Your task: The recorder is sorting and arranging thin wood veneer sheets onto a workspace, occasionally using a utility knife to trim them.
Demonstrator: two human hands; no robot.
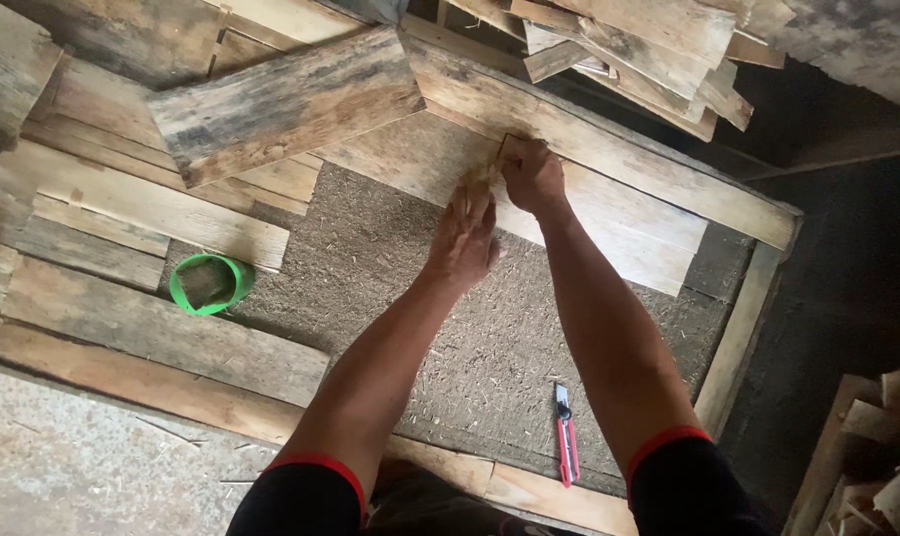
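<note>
Hands in view: two, the left hand (464,238) and the right hand (532,177), both at centre frame on one pale plank (609,223). Green plastic cups: one (210,283), left of centre. Red-handled utility knives: one (567,435), lower centre. Dark weathered boards lying loose across the others: one (286,104), upper left. Wooden frames around the fibre bed: one (743,333). Heaps of scrap boards: two, upper right (648,55) and lower right (882,447); pieces in each cannot be counted.

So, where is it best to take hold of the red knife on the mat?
Probably take the red knife by its long red handle, from above, fingers across its narrow sides. It lies flat on the mat, metal tip pointing away, with nothing touching it; both hands are far off at the board.
</note>
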